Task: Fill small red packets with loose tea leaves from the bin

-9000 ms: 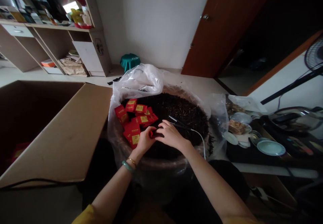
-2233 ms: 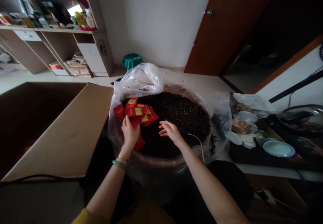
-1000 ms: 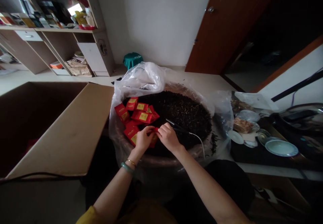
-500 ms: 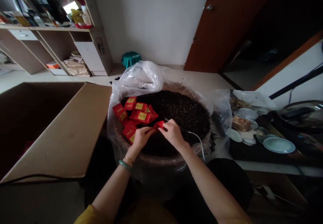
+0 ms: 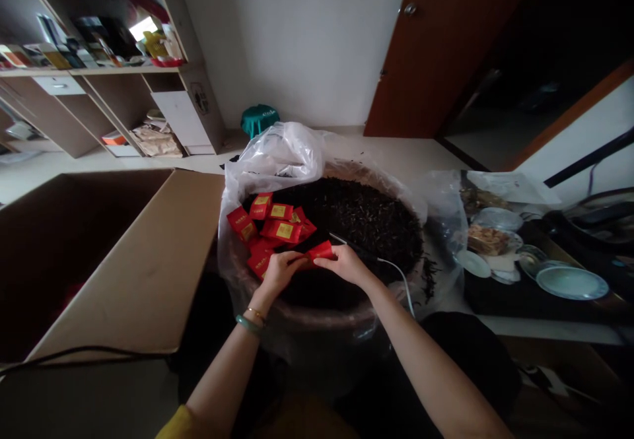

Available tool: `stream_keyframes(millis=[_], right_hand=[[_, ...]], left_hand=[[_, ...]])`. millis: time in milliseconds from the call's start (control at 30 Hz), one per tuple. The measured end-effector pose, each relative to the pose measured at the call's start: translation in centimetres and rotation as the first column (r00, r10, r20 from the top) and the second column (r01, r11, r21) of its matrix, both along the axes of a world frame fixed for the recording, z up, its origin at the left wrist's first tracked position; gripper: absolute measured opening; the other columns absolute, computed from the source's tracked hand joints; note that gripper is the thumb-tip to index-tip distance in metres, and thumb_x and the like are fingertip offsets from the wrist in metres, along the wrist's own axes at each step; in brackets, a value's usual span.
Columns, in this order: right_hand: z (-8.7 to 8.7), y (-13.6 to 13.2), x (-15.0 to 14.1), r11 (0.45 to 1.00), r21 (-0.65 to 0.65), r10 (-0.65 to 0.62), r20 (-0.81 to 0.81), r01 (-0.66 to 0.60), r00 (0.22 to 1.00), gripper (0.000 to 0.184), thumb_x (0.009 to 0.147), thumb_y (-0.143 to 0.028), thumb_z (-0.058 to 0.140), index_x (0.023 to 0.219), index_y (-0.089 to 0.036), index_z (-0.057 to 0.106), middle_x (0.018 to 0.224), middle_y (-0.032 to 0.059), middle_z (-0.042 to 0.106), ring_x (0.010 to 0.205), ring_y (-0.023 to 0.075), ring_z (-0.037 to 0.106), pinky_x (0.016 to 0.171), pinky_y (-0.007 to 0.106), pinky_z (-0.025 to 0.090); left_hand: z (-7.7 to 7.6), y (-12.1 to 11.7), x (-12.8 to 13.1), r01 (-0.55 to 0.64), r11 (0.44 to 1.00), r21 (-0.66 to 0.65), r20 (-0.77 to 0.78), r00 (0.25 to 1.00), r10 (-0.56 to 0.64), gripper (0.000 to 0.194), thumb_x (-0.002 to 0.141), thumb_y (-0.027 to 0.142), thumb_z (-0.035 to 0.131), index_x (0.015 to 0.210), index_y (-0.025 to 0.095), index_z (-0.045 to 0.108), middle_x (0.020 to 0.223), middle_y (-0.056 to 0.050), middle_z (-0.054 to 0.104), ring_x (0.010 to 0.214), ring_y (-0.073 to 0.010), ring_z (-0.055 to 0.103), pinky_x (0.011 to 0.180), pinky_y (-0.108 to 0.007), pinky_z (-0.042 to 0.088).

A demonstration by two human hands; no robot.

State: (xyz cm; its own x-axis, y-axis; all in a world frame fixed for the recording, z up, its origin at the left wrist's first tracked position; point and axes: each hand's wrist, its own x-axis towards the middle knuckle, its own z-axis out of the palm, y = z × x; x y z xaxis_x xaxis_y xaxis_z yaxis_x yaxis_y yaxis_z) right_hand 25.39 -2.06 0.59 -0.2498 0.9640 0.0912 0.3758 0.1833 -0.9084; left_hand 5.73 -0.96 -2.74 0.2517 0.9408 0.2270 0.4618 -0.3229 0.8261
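Packet between both hands, above the tub

Packet [image 5: 321, 250]: red, off the surface, above the near part of the tub [image 5: 317, 320]. Long axis runs roughly left to right, right end slightly farther from the wearer.

Left hand [image 5: 280, 272]: fingers clamped on the packet's left end; exact contact partly hidden. Right hand [image 5: 350, 266]: fingers clamped on its right end, thumb on the near side. The packet thus lies to the right of the left fingers and to the left of the right fingers.

Pile [image 5: 284, 230] of similar red packets: just beyond the left hand, which is the nearer one. Dark flakes [image 5: 371, 213] lie beyond the right hand; a white cable [image 5: 396, 267] runs beside it. Open carton [image 5: 133, 261] left of the tub
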Motion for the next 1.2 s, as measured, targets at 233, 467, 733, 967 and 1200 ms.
stream_keyframes(millis=[233,467,733,967,1200], right_hand=[[-2.4,1.0,-0.4,0.987,0.036,-0.160,0.137,0.156,0.978,0.022,0.083,-0.032,0.054,0.079,-0.017,0.070,0.078,0.0083,0.072,0.073,0.0217,0.064,0.072,0.034,0.049],[-2.7,1.0,-0.9,0.991,-0.095,-0.111,-0.133,0.098,0.985,0.032,0.084,-0.043,0.052,0.083,-0.016,0.070,0.083,0.0072,0.072,0.079,0.0225,0.063,0.077,0.036,0.048],[-1.9,-0.1,-2.3,0.946,-0.314,-0.089,-0.486,-0.079,0.869,0.043,0.077,-0.055,0.061,0.095,-0.017,0.071,0.091,0.0040,0.072,0.090,0.0216,0.063,0.096,0.041,0.041],[-0.6,-0.4,-2.2,0.912,-0.308,0.070,-0.535,-0.272,0.842,0.055,0.081,-0.067,0.049,0.100,-0.019,0.069,0.097,0.0033,0.072,0.105,0.0204,0.060,0.103,0.039,0.038],[0.4,-0.1,-2.2,0.892,-0.290,0.160,-0.516,-0.348,0.841,0.071,0.083,-0.074,0.030,0.100,-0.016,0.068,0.096,0.0079,0.072,0.107,0.0216,0.060,0.101,0.040,0.039]], left_hand=[[0.7,-0.8,0.8,-0.031,0.933,0.357,-0.245,0.961,0.126,0.050,0.073,0.038,0.072,0.118,0.020,0.061,0.118,-0.011,0.065,0.109,-0.0288,0.057,0.094,-0.044,0.045],[0.8,-1.3,1.4,0.085,0.874,0.479,-0.483,0.857,0.181,0.056,0.076,0.027,0.069,0.129,0.024,0.052,0.129,-0.009,0.059,0.123,-0.0325,0.045,0.099,-0.049,0.037],[0.3,-0.8,1.1,0.146,0.859,0.491,-0.466,0.877,0.117,0.056,0.076,0.023,0.065,0.129,0.018,0.050,0.128,-0.011,0.060,0.126,-0.0300,0.046,0.110,-0.052,0.022],[0.6,-1.2,1.2,0.097,0.886,0.453,-0.503,0.849,0.164,0.061,0.070,0.026,0.072,0.128,0.021,0.052,0.127,-0.011,0.061,0.120,-0.0360,0.047,0.097,-0.053,0.039],[0.1,-0.5,1.0,0.131,0.879,0.459,-0.440,0.893,0.097,0.057,0.070,0.018,0.069,0.125,0.017,0.055,0.123,-0.012,0.063,0.111,-0.0277,0.055,0.097,-0.042,0.045]])
